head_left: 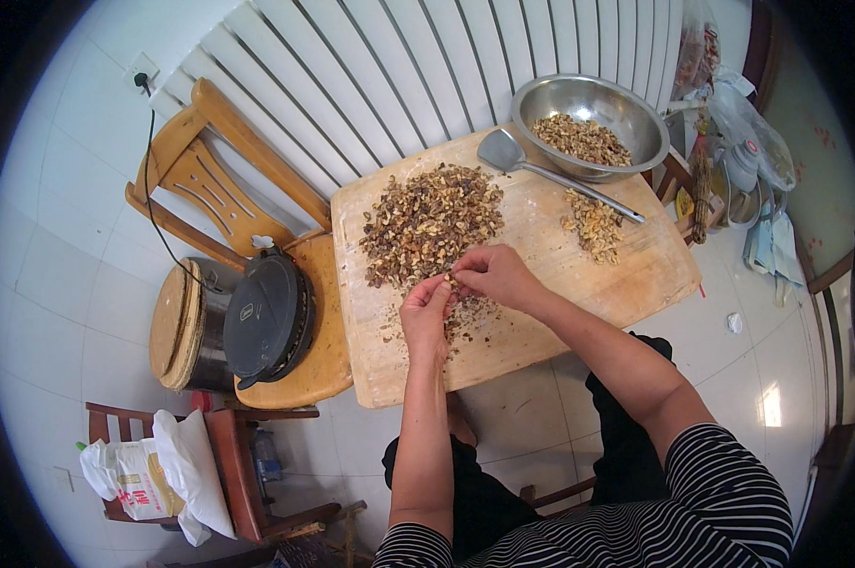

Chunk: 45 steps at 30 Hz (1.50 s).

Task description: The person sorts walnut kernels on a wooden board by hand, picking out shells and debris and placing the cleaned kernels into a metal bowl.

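Observation:
Between their fingertips, my left hand (425,312) and my right hand (495,275) pinch a small walnut piece (451,280) over the wooden board (527,248). Just beyond them lies a large heap of brown walnut pieces (431,220), with dark crumbs (463,319) scattered below the fingers. To the right is a smaller pile of paler walnut kernels (593,226). A metal spatula (555,174) rests diagonally above that pile. At the board's far right corner stands a steel bowl (584,160) with walnut pieces in its bottom.
A wooden chair (214,184) at the left carries a black round electric pan (264,319) with a cord to the wall. Behind it is a large pot (214,341) with round lids. A white radiator (399,78) borders the board's far side. White bags (186,476) sit lower left.

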Each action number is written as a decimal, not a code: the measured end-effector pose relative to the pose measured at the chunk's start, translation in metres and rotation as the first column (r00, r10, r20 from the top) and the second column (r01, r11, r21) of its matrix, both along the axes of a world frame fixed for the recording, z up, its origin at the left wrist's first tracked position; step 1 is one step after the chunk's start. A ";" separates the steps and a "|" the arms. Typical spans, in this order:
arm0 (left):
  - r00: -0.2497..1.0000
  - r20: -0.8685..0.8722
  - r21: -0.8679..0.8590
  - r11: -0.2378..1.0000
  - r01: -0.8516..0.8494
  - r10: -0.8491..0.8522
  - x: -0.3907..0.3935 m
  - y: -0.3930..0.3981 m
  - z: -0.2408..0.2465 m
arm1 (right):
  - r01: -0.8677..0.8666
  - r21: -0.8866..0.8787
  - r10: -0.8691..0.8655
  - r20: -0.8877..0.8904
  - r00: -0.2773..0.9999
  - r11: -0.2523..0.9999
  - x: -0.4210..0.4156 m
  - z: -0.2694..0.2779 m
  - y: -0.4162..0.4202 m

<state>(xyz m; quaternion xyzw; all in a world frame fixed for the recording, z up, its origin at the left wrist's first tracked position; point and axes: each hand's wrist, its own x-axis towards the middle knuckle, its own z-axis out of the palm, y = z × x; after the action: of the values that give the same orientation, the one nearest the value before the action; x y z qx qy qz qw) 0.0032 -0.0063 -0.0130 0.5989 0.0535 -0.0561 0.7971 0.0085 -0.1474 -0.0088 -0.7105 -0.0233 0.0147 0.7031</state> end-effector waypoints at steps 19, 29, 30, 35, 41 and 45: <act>0.968 0.250 0.368 0.926 -0.084 -0.012 -0.004 -0.002 0.001 | 0.030 -0.355 0.032 0.168 0.985 0.934 -0.008 0.014 0.000; 0.963 0.270 0.414 0.903 -0.114 -0.002 -0.003 -0.005 -0.003 | 0.102 -0.307 -0.042 0.198 0.979 0.946 -0.007 -0.001 0.003; 0.959 0.285 0.424 0.897 -0.126 0.000 -0.003 -0.005 -0.001 | 0.080 -0.232 -0.045 0.153 0.987 0.969 -0.005 -0.002 0.004; 0.939 0.342 0.483 0.862 -0.152 -0.026 -0.005 -0.005 0.000 | -0.019 -0.027 0.018 -0.039 0.999 0.999 -0.005 0.003 0.002; 0.849 0.521 0.596 0.750 -0.287 -0.089 -0.003 0.000 -0.006 | -0.115 0.014 0.116 -0.070 0.991 0.993 -0.001 0.006 -0.004; 0.972 0.216 0.163 0.978 -0.130 0.093 0.004 0.006 -0.004 | 0.221 -0.559 -0.110 0.225 0.968 0.799 0.013 0.003 -0.022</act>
<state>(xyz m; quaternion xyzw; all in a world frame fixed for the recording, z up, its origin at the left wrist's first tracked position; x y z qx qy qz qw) 0.0075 -0.0004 -0.0165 0.6656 0.0089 0.0566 0.7441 0.0213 -0.1691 -0.0059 -0.8883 -0.0194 -0.1053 0.4466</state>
